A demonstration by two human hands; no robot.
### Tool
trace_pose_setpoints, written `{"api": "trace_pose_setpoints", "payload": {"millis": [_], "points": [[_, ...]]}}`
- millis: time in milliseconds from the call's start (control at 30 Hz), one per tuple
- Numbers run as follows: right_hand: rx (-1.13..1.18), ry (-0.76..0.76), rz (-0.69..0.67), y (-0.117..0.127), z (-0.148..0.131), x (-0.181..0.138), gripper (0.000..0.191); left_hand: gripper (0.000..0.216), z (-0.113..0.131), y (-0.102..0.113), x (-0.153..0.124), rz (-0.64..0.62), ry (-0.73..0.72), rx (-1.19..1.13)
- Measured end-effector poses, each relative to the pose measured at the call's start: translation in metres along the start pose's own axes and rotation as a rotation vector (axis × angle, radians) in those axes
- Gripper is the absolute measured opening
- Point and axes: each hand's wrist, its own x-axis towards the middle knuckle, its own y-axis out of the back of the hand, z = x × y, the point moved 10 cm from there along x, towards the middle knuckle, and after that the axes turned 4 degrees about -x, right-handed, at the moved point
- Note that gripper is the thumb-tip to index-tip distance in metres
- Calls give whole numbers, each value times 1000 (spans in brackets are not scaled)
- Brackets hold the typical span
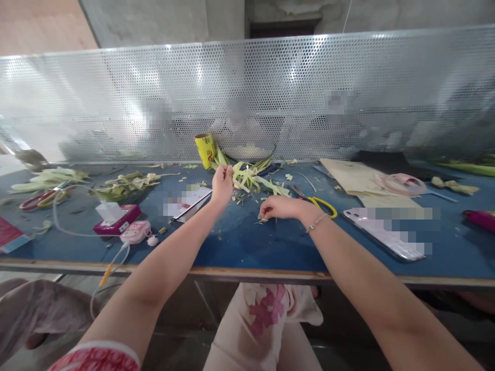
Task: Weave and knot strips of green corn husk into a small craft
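My left hand (223,185) is closed in a pinch on pale green leaf strips (247,178), which look like husk and fan out to its right. My right hand (284,207) hovers low over the blue tabletop, its fingers pressed together near small green scraps (263,219). Whatever those fingers hold is too small to make out. Between and beyond the hands lie more leaf pieces (273,186) and cut bits. Yellow-handled scissors (323,205) rest just behind my right wrist.
A yellow tube (204,151) stands by the perforated metal screen (270,77). Phones (191,202) (382,234) lie on both sides. At left are a tissue pack (116,221), a pink charger (135,232) with a cable, red-handled scissors (38,200) and leaf heaps (127,185). Paper sheets (351,178) lie right.
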Motion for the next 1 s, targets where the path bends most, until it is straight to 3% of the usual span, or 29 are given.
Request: {"api": "trace_pose_setpoints", "payload": {"millis": [167,467,600,733,1000], "points": [[-108,13,49,-2,1,1,17,26,1,1,1,4,-7,-8],[106,-149,250,33,33,-15,15,28,7,5,1,32,-22,7],[169,-178,260,33,37,-16,14,29,8,6,2,39,-57,35],[135,-80,238,26,31,-9,10,30,7,5,1,32,-46,40],[-182,-61,151,6,8,-1,13,33,8,3,0,24,-45,2]]}}
